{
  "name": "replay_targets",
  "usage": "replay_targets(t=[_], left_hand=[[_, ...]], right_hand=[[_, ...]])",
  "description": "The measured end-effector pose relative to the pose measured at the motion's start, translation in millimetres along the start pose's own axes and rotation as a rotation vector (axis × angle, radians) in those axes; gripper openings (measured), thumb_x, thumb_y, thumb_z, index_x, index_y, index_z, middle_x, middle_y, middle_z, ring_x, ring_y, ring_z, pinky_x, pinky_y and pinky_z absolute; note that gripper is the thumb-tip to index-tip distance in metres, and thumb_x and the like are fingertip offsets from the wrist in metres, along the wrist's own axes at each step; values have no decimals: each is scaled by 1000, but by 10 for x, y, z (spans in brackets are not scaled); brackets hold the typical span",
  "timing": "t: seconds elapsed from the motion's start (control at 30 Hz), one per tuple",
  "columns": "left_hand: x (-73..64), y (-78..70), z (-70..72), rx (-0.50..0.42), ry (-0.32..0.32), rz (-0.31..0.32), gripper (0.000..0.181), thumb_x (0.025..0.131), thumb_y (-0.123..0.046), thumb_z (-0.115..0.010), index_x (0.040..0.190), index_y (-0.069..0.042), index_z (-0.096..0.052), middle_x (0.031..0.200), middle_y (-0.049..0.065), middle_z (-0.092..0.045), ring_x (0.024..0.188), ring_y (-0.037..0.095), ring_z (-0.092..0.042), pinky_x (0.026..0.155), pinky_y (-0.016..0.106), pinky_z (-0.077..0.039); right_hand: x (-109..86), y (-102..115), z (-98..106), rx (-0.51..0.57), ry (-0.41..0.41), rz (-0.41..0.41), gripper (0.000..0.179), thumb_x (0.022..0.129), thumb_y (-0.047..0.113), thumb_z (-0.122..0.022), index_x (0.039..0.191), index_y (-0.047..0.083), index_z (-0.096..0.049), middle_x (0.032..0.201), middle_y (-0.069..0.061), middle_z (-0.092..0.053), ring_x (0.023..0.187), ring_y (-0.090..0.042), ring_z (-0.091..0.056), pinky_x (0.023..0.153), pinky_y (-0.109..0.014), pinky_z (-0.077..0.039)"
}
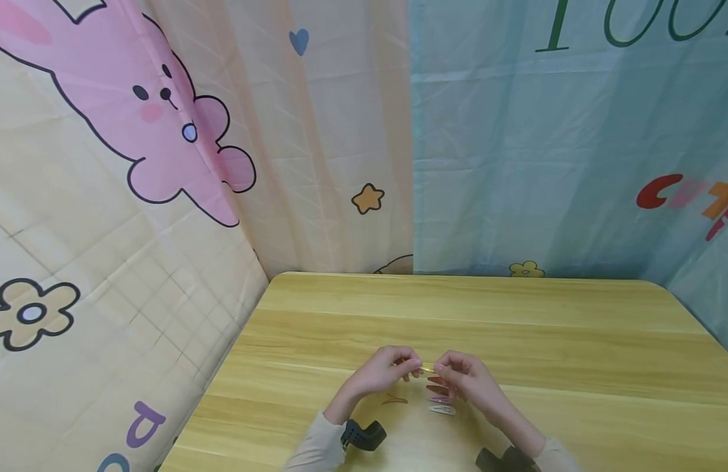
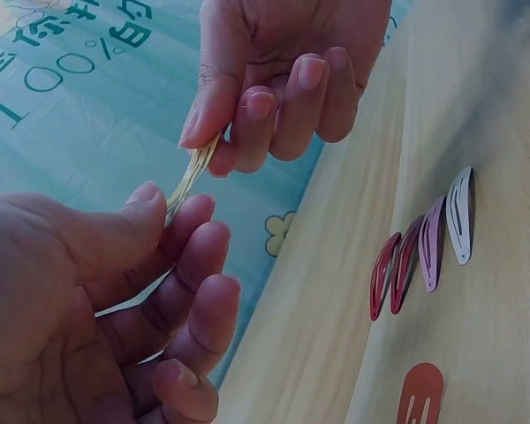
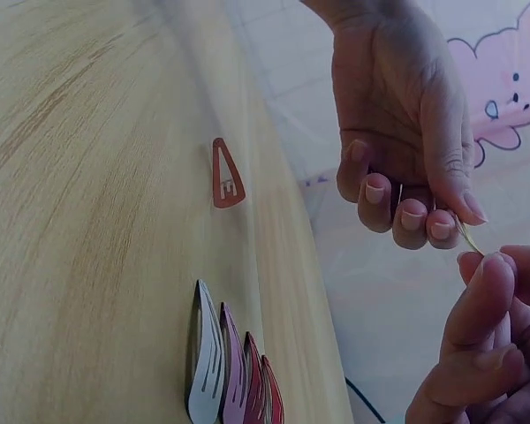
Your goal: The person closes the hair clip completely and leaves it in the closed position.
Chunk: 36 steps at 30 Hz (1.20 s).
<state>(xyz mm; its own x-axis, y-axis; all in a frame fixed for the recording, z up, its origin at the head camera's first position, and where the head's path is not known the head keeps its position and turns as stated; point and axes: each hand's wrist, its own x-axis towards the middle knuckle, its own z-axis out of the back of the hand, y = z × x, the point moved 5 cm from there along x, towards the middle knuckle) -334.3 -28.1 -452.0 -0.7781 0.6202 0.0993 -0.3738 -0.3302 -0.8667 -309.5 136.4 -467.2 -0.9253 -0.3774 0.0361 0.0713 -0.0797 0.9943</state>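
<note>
A slim yellow snap hair clip (image 2: 192,172) is held above the table between both hands. My left hand (image 1: 383,370) pinches one end with thumb and index finger, its other fingers loosely bent. My right hand (image 1: 471,383) pinches the opposite end the same way. Below the right hand a row of snap clips lies on the table: a white one (image 2: 460,216), a pink one (image 2: 431,246), a dark red one (image 2: 405,269) and a red one (image 2: 384,276). Apart from them, towards the left, lies an orange-brown clip (image 3: 228,196), its frame spread.
The light wood-grain table (image 1: 316,321) has rounded far corners. Behind it hang printed curtains, a cream one (image 1: 340,131) and a blue-green one (image 1: 517,144). Dark wrist cameras (image 1: 366,436) are worn on both wrists.
</note>
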Motion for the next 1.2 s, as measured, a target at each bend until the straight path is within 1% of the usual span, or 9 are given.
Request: replay_targets(t=[0.07, 0.13, 0.2, 0.23, 0.3, 0.47, 0.67, 0.9, 1.2], left_hand=[[-1, -12, 1, -9, 7, -5, 19, 99, -16, -51, 89, -6, -65, 80, -1, -63, 70, 10, -57, 70, 39, -52], [0, -21, 3, -13, 13, -8, 19, 99, -15, -51, 89, -6, -64, 81, 1, -63, 71, 11, -57, 70, 40, -51], [4, -28, 3, -15, 18, -14, 19, 100, -15, -50, 89, -6, -63, 82, 2, -63, 72, 12, -57, 70, 41, -51], [5, -30, 3, -14, 19, -16, 18, 100, -14, -50, 90, -6, -63, 82, 3, -63, 72, 13, -57, 70, 41, -51], [9, -30, 4, -11, 21, -19, 18, 100, -13, -50, 90, -6, -63, 83, 3, -63, 73, 14, -57, 71, 41, -51], [11, -46, 12, -7, 22, -22, 17, 99, -13, -50, 90, -6, -63, 83, 1, -62, 74, 14, -57, 71, 41, -51], [12, -69, 25, -9, 24, -25, 16, 99, -13, -51, 90, -7, -63, 82, -1, -62, 74, 14, -57, 72, 42, -50], [27, -68, 22, 6, 24, -40, 16, 99, -11, -50, 90, -5, -62, 83, 3, -62, 74, 15, -57, 72, 43, -50], [30, -73, 26, -2, 42, -57, 17, 99, -14, -51, 90, -7, -62, 83, 0, -62, 73, 9, -56, 72, 41, -51]], right_hand=[[6, -9, 4, 24, 14, -5, 30, 95, 20, -59, 97, -9, -56, 61, -3, -51, 53, -17, -54, 45, -23, -35], [9, -15, 6, 49, 27, -7, 31, 95, 19, -59, 98, -11, -55, 62, -3, -51, 61, -24, -61, 50, -25, -44], [13, -14, 7, 77, 43, -4, 32, 95, 18, -58, 99, -13, -53, 62, -3, -51, 75, -34, -65, 61, -30, -52], [13, -14, 9, 78, 45, -5, 32, 95, 18, -58, 99, -13, -53, 62, -2, -51, 77, -37, -65, 62, -31, -52], [14, -8, 8, 98, 60, 5, 32, 95, 16, -58, 99, -15, -52, 63, -2, -51, 86, -42, -64, 72, -37, -54], [17, 5, 5, 138, 87, 21, 31, 96, 14, -56, 99, -16, -51, 64, -1, -51, 90, -47, -61, 82, -45, -50], [21, 11, 10, 168, 111, 23, 31, 96, 14, -56, 99, -16, -50, 63, 0, -51, 98, -49, -58, 86, -49, -46], [30, -18, 22, 200, 123, 14, 33, 95, 15, -57, 99, -17, -49, 63, -1, -50, 106, -53, -52, 88, -51, -44], [44, -45, 42, 198, 127, 10, 35, 95, 16, -58, 101, -17, -49, 61, 0, -51, 105, -54, -52, 88, -52, -44]])
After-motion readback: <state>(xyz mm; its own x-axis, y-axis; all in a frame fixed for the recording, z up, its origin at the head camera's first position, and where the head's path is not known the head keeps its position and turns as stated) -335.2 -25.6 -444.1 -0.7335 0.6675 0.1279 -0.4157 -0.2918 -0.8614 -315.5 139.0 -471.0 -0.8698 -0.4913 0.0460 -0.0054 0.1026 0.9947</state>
